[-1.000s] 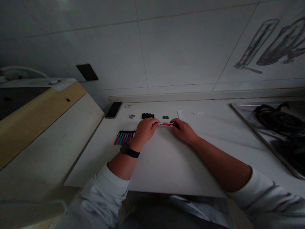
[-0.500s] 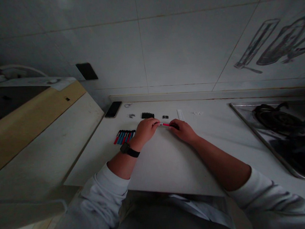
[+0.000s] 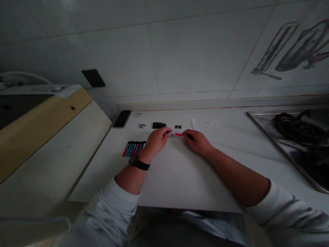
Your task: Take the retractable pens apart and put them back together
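Left hand (image 3: 159, 139) and right hand (image 3: 198, 140) (both pinching) face each other.

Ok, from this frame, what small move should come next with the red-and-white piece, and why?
Probably a gentle push of the left hand toward the right hand, along the red-and-white piece: each hand pinches one end, and it lies nearly straight between them. It shows too small to tell whether its parts are fully seated.

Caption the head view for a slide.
Left hand and right hand hold a red pen between them over a white counter, a phone lying at the back left.
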Motion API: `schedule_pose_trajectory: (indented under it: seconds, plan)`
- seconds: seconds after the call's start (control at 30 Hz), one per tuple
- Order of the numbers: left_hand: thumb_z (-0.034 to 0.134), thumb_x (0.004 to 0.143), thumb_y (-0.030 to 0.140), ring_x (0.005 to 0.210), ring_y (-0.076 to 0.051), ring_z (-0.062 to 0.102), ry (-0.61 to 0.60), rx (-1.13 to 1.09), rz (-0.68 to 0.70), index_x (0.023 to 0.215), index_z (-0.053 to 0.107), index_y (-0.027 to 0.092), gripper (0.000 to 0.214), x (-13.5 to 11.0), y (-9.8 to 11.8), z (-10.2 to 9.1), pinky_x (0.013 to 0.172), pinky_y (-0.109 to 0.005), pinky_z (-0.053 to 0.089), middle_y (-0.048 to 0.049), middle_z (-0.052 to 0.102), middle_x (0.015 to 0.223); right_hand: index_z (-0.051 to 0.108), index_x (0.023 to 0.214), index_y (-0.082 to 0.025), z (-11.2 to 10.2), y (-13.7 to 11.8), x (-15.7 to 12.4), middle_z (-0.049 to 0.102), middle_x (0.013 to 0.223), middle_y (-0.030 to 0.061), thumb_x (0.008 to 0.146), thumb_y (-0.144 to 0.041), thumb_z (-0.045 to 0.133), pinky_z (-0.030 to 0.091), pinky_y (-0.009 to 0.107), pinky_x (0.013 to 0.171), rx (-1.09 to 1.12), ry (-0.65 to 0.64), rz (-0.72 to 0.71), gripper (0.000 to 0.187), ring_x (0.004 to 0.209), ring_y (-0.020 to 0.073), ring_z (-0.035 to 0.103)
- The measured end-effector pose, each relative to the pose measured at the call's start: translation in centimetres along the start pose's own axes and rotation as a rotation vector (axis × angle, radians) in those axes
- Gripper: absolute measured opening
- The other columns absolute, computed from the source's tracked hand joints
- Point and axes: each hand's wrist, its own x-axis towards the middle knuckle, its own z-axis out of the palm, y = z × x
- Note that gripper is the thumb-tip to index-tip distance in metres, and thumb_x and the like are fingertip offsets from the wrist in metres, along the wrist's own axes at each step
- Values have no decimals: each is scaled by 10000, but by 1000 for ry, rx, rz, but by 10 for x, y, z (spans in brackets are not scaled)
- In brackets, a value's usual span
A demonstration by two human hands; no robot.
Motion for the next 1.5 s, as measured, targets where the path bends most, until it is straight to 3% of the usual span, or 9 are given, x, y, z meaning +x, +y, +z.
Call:
schedule_pose_trajectory:
  seconds: [0.13, 0.37, 0.67, 0.9, 1.03, 1.17, 1.27, 1.4, 1.5]
  plan:
    - [591, 980, 210, 902, -188, 700, 19, -57, -101, 1068, 684, 215, 128, 2, -5, -5, 808, -300, 528, -43, 756, 983, 719, 1026, -213, -2, 3, 1, 741, 984, 65, 942, -279, 554, 477, 310, 810, -2, 51, -16, 197, 864, 198, 655]
    - [541, 984, 194, 869, -194, 673, 44, 13, -156, 1050, 683, 206, 157, 3, -17, -12, 803, -317, 509, -51, 739, 962, 723, 985, -217, -7, 12, 1, 707, 1010, 88, 910, -217, 568, 479, 325, 846, -170, 52, 19, 172, 897, 214, 636]
    - [561, 972, 183, 909, -213, 698, -39, 78, -70, 1062, 674, 219, 148, -2, -9, -9, 809, -325, 521, -57, 754, 1011, 734, 988, -213, -6, 10, 0, 679, 1003, 92, 928, -236, 565, 477, 319, 813, -267, 12, 29, 180, 862, 203, 619]
    - [602, 959, 243, 833, -185, 690, 3, -19, -122, 1048, 633, 226, 95, -1, -12, -26, 745, -303, 521, -37, 740, 947, 734, 979, -215, -5, 11, 0, 696, 1025, 101, 922, -235, 571, 487, 335, 852, -213, 24, 24, 173, 903, 217, 631]
    - [601, 955, 263, 833, -174, 699, -81, -176, -131, 1001, 647, 215, 80, 1, -15, -26, 740, -288, 534, -32, 735, 905, 721, 1007, -223, -4, 8, 1, 714, 1034, 91, 921, -240, 559, 492, 340, 864, -125, 90, 15, 184, 923, 220, 646]
    - [572, 961, 216, 844, -170, 720, -320, -314, -114, 973, 675, 200, 105, -2, -3, -8, 749, -276, 548, -49, 747, 899, 692, 1008, -231, -3, -1, 0, 733, 986, 66, 941, -298, 534, 490, 326, 823, 5, 123, -4, 185, 882, 208, 659]
    - [583, 948, 176, 849, -164, 724, -420, -336, -96, 966, 681, 194, 102, -6, 7, 6, 749, -263, 547, -44, 761, 914, 654, 993, -230, -1, -6, -3, 719, 906, 51, 948, -351, 531, 480, 314, 756, 90, 128, 1, 178, 796, 193, 639]
    - [638, 948, 260, 826, -176, 707, -433, -201, -11, 967, 706, 207, 88, -11, 15, 8, 732, -278, 532, -29, 758, 899, 593, 978, -236, 3, -7, -2, 704, 893, 44, 940, -444, 545, 504, 322, 775, 302, 137, 66, 217, 817, 189, 642]
    - [719, 908, 344, 860, -201, 684, -294, -48, 66, 1007, 724, 216, 162, -11, 20, 3, 768, -312, 528, -45, 743, 939, 559, 935, -244, 5, -10, 1, 680, 925, 37, 884, -541, 606, 546, 344, 806, 604, 99, 160, 304, 856, 191, 646]
